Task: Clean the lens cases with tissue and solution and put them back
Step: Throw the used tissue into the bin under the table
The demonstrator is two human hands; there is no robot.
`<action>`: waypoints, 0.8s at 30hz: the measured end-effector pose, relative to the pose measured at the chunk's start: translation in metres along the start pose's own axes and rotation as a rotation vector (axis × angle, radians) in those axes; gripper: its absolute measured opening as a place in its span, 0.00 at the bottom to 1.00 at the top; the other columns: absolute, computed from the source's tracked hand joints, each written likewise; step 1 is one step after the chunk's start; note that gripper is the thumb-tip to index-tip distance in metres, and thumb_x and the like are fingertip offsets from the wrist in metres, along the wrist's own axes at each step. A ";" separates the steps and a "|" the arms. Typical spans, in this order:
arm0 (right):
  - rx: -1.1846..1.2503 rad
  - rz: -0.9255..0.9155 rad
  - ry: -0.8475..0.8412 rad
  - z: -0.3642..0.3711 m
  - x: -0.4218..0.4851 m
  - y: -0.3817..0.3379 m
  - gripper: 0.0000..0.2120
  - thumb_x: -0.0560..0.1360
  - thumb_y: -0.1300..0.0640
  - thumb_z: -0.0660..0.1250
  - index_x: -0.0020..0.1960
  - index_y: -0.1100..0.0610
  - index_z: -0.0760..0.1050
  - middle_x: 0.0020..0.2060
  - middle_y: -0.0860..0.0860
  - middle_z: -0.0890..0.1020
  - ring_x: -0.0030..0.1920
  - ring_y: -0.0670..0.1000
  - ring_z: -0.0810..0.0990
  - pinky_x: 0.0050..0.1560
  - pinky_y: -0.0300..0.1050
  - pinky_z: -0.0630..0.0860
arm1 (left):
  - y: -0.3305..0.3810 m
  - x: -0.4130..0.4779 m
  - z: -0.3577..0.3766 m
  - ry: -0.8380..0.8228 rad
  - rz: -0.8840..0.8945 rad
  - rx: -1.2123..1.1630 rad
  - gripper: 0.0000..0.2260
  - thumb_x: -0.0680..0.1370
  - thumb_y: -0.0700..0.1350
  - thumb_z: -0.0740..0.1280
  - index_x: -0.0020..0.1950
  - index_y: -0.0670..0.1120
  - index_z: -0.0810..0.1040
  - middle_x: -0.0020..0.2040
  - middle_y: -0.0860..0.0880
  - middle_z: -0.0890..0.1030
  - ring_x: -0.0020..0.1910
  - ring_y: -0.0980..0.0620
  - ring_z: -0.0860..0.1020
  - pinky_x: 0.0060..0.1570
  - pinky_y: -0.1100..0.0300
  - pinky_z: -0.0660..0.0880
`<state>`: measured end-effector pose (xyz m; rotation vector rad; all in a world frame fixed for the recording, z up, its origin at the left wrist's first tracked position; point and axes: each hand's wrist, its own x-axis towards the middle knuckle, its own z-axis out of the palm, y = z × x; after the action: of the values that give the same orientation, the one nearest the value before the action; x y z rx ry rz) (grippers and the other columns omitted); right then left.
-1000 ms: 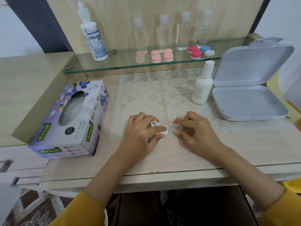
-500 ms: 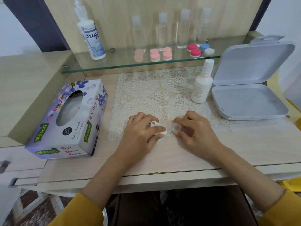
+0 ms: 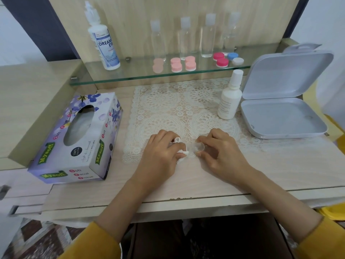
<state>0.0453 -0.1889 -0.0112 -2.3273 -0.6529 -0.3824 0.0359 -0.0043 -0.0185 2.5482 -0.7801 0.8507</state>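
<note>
1. Far left of the desk (image 3: 280, 171): the Mysoft tissue box (image 3: 78, 139) lies with its oval opening upward. Tissue shows inside.
2. Left end of the glass shelf (image 3: 130, 76): the Dream Eye solution bottle (image 3: 104, 45) stands upright.
3. Middle of the shelf: the pink lens cases (image 3: 176, 64) sit in pairs, with four clear bottles (image 3: 207, 36) upright in a row behind them.
4. Near edge of the lace mat (image 3: 168, 105): your left hand (image 3: 160, 156) rests on the desk. Its fingers are curled around a crumpled tissue wad (image 3: 182, 156), and white folds show above and below the forefinger.
5. Just right of the wad: the clear lens case cup (image 3: 198, 146) is held low over the mat's front border. The wad lies just beside the cup. You cannot tell whether the two are in contact.
6. Your right hand (image 3: 222, 152) pinches the cup between thumb and fingertips, with the remaining fingers curled over it.
7. Right part of the shelf: the red, blue and white lens cases (image 3: 222, 62) sit in a cluster.
8. Right side of the mat: a small white bottle (image 3: 229, 98) stands upright, capped.
9. Far right: a grey hinged box (image 3: 280, 116) lies open just beside the bottle, lid raised toward the back.
</note>
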 end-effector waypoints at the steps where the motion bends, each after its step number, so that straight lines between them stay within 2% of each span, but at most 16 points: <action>1: 0.009 0.004 0.006 0.000 0.000 0.000 0.07 0.66 0.60 0.68 0.43 0.62 0.79 0.33 0.50 0.68 0.35 0.49 0.67 0.40 0.34 0.62 | 0.000 -0.001 -0.001 0.017 0.003 -0.008 0.06 0.73 0.43 0.64 0.42 0.44 0.80 0.41 0.45 0.77 0.43 0.52 0.69 0.42 0.59 0.65; 6: 0.054 0.037 0.070 0.000 0.001 -0.001 0.09 0.66 0.61 0.69 0.46 0.60 0.81 0.33 0.49 0.70 0.35 0.47 0.69 0.40 0.35 0.62 | 0.002 -0.002 -0.009 0.156 -0.077 -0.149 0.04 0.73 0.42 0.67 0.45 0.46 0.80 0.39 0.47 0.80 0.40 0.54 0.74 0.40 0.62 0.71; 9: 0.043 0.034 0.076 -0.001 0.002 -0.003 0.11 0.67 0.59 0.68 0.47 0.61 0.81 0.35 0.48 0.70 0.37 0.47 0.69 0.41 0.33 0.62 | 0.016 0.005 -0.020 0.163 -0.268 -0.418 0.07 0.71 0.46 0.67 0.43 0.44 0.82 0.39 0.55 0.81 0.38 0.63 0.76 0.40 0.74 0.69; 11: 0.017 0.014 0.071 -0.002 0.002 -0.005 0.15 0.68 0.53 0.63 0.48 0.61 0.81 0.36 0.49 0.72 0.39 0.46 0.69 0.42 0.33 0.61 | 0.022 0.009 -0.025 0.098 -0.394 -0.587 0.05 0.68 0.48 0.69 0.41 0.48 0.82 0.42 0.60 0.80 0.41 0.64 0.77 0.44 0.75 0.69; 13: 0.031 0.015 0.080 -0.003 0.002 -0.008 0.20 0.67 0.50 0.59 0.49 0.62 0.80 0.37 0.47 0.72 0.41 0.45 0.70 0.44 0.33 0.61 | 0.024 0.014 -0.031 -0.004 -0.526 -0.745 0.02 0.66 0.47 0.72 0.38 0.53 0.81 0.50 0.58 0.79 0.50 0.62 0.77 0.51 0.71 0.70; 14: 0.051 0.022 0.094 -0.005 0.003 -0.010 0.21 0.67 0.50 0.59 0.49 0.62 0.80 0.38 0.47 0.72 0.41 0.45 0.71 0.45 0.32 0.62 | 0.024 0.017 -0.034 -0.056 -0.586 -0.816 0.04 0.67 0.45 0.72 0.37 0.53 0.82 0.54 0.56 0.78 0.53 0.62 0.76 0.52 0.70 0.71; 17: 0.112 0.002 0.148 -0.010 0.005 -0.012 0.19 0.67 0.51 0.61 0.49 0.61 0.81 0.38 0.47 0.73 0.39 0.43 0.72 0.43 0.29 0.66 | 0.024 0.024 -0.042 -0.164 -0.706 -0.940 0.06 0.70 0.36 0.71 0.39 0.48 0.81 0.59 0.51 0.77 0.54 0.60 0.77 0.47 0.70 0.74; 20: 0.139 -0.043 0.184 -0.015 0.008 -0.011 0.14 0.67 0.54 0.69 0.49 0.60 0.81 0.37 0.47 0.74 0.39 0.42 0.72 0.44 0.28 0.69 | 0.024 0.028 -0.046 -0.183 -0.822 -1.089 0.04 0.71 0.35 0.69 0.41 0.44 0.80 0.51 0.47 0.82 0.44 0.49 0.81 0.43 0.59 0.79; 22: 0.167 -0.045 0.209 -0.018 0.007 -0.012 0.14 0.66 0.56 0.71 0.50 0.59 0.81 0.37 0.47 0.75 0.39 0.40 0.72 0.45 0.26 0.68 | 0.024 0.028 -0.046 -0.169 -0.853 -1.099 0.03 0.72 0.36 0.68 0.42 0.43 0.80 0.42 0.49 0.83 0.40 0.51 0.81 0.41 0.60 0.79; 24: 0.209 -0.061 0.213 -0.020 0.005 -0.014 0.15 0.67 0.53 0.70 0.51 0.57 0.80 0.38 0.47 0.76 0.40 0.40 0.74 0.47 0.26 0.69 | 0.025 0.027 -0.045 -0.157 -0.865 -1.100 0.03 0.71 0.37 0.69 0.44 0.42 0.80 0.39 0.49 0.83 0.39 0.52 0.81 0.40 0.62 0.78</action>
<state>0.0396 -0.1915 0.0132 -2.0391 -0.6283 -0.5536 0.0192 -0.0135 0.0369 1.6329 -0.0370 -0.0976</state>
